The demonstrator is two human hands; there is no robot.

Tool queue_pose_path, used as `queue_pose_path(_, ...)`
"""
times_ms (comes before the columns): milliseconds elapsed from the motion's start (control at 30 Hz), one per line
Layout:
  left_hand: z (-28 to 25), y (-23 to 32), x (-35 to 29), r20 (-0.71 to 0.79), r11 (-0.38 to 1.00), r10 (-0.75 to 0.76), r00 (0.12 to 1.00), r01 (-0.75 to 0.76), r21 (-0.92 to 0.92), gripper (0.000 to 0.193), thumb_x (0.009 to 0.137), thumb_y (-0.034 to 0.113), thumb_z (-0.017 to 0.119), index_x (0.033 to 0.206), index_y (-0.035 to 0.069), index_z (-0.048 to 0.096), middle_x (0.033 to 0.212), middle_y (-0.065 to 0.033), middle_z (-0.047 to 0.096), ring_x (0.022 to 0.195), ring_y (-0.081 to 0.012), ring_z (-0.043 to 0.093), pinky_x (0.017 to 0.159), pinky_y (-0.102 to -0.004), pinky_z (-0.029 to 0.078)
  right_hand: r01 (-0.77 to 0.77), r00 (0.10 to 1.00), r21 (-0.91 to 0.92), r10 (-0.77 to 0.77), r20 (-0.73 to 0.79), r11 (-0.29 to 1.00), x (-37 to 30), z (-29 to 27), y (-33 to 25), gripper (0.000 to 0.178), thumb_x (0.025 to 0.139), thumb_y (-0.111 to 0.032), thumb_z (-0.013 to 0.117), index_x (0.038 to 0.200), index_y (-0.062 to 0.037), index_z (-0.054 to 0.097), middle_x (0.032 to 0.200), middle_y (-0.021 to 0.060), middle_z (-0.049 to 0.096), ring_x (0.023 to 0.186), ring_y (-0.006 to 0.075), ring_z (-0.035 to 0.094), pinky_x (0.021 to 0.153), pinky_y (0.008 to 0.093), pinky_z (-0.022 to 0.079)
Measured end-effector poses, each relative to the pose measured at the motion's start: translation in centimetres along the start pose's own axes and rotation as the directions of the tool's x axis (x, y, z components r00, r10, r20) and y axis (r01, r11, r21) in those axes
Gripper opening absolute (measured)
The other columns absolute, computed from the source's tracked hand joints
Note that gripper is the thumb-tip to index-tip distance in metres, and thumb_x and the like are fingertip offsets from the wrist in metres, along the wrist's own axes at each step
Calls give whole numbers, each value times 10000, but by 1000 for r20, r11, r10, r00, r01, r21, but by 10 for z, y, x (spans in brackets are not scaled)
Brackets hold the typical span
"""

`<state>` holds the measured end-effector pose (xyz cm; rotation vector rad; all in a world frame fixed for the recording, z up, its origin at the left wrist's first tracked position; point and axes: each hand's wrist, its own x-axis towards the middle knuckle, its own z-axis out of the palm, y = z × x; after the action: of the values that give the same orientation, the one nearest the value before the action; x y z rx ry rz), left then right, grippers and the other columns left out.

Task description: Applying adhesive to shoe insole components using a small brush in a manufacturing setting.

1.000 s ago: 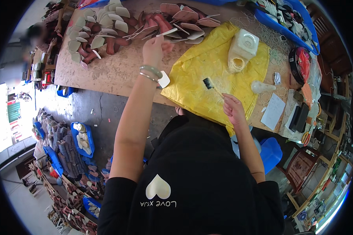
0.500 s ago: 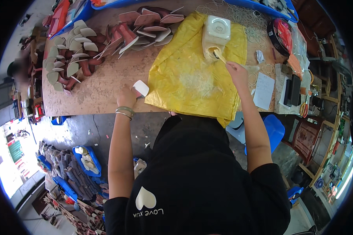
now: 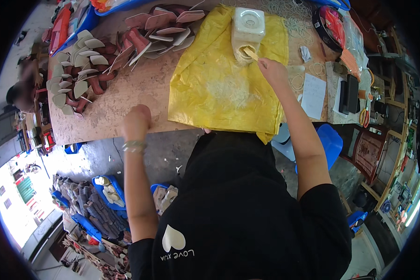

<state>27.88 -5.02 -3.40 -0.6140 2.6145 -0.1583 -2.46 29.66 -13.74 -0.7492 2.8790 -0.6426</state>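
Observation:
My right hand [image 3: 272, 71] is closed on a flat, pale yellow brush [image 3: 251, 53]. The brush's far end dips into the mouth of a translucent white plastic jug [image 3: 248, 33] lying on its side. Under the jug is a yellow plastic sheet [image 3: 198, 88], smeared whitish in the middle. Left of the sheet, over the table's front edge, my left hand [image 3: 136, 122] is curled and slightly blurred. A reddish end of a shoe heel [image 3: 146, 111] shows at its fingers; the rest of that piece is hidden.
Reddish-brown heels with pale flaps lie in two heaps, one at far left [image 3: 81, 70] and one at back middle [image 3: 161, 30]. On the right are a white paper [image 3: 314, 95], a black box [image 3: 351, 94] and scissors [image 3: 365, 116]. A blue bin [image 3: 329, 144] stands below the table.
My left hand has moved left and turned, so the white face of the piece it held no longer shows. My right hand stays at the jug's mouth with the brush. The whole view has shifted slightly.

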Motion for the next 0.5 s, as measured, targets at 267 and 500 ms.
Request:
queue_pose_path(267,-74,41,-46,79,-86,-372,925,50,-995,229,920,146,536,1096,-1,532,953,-83,614,786,-135,622,654,-255,553,85,994,-6,-85,-64,996,-37,-6,-11,166,836,-271,582,941,-166,655,713,96,629,659,278,624,566,397,485)
queue_pose_path(500,5,145,-11,255,-750,-174,951,40,-660,152,922,71,499,1043,-18,519,1041,-113,606,937,-194,609,880,-371,513,-405,910,619,236,340,673,-88,-19,-10,235,835,-219,651,1009,-66,688,839,52,687,714,86,614,658,225,476)
